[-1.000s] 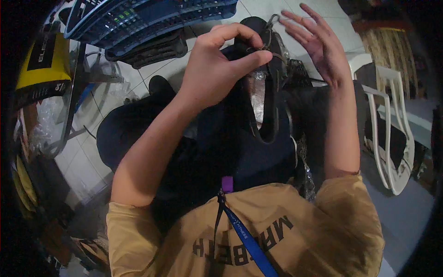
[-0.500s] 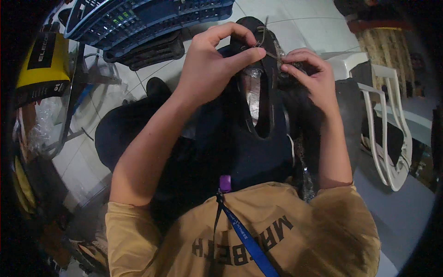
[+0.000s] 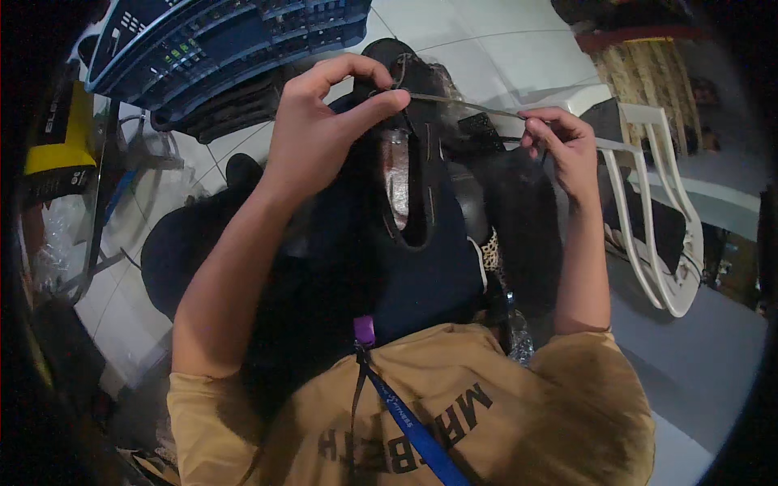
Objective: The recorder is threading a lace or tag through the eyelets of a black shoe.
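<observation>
My left hand is raised in front of me and pinches the top of a dark navy garment at its black-trimmed neck opening. One end of a thin grey strip also sits under its thumb. The strip runs to the right into my right hand, which pinches it between thumb and fingers. A short length of the strip sticks out past that hand. The garment hangs down over my lap, and I cannot tell whether the strip is a hanger arm or a strap.
Stacked blue plastic crates lie at the top left on the white tiled floor. A white plastic chair stands at the right. A yellow and black box is at the left. A blue lanyard hangs on my tan shirt.
My right hand, open and raised a second ago, came down to the garment's neck, closed on the thin strip and drew it out to the right. My left hand kept its pinch.
</observation>
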`<state>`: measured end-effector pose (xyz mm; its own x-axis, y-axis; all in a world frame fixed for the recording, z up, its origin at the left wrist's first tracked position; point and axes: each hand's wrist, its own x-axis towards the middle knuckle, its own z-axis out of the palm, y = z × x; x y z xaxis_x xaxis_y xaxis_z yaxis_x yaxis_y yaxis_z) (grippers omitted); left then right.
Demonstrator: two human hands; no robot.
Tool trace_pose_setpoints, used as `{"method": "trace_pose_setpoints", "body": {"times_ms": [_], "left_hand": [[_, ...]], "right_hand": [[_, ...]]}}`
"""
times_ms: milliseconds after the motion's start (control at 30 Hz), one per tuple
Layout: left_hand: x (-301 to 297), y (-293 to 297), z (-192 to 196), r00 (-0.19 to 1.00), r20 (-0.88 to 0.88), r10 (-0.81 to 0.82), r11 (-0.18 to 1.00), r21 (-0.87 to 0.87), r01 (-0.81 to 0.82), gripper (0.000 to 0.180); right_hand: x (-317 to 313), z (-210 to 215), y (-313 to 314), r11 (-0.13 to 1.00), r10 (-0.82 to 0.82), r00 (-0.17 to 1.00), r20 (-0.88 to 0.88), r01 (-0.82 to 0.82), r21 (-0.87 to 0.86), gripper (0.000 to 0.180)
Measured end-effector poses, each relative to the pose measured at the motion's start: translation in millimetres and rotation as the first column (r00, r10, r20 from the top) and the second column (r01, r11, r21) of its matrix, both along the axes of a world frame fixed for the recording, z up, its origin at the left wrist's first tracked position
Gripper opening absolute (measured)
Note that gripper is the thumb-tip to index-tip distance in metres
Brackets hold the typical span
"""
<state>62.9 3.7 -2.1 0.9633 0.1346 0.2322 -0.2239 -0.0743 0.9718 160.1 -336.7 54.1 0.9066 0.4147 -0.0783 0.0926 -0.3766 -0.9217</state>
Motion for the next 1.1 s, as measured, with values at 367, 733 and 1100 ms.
{"method": "trace_pose_setpoints", "body": {"times_ms": [367, 733, 1100], "left_hand": [[1, 1, 0, 1.000, -0.016, -0.020, 1.000, -0.023, 0.019, 0.016], [0, 2, 1, 1.000, -0.001, -0.012, 1.000, -0.002, 0.012, 0.017], [-1, 3, 1, 1.000, 0.002, -0.030, 0.999, -0.013, 0.030, 0.018]], "right_hand": [[14, -11, -39, 0.917, 0.278, 0.915, -0.292, -0.162, 0.365, 0.039], [13, -11, -22, 0.606, 0.031, 0.902, -0.431, 0.326, 0.726, 0.063], [-18, 0, 107, 0.965, 0.252, 0.649, 0.718, -0.114, -0.235, 0.027]]}}
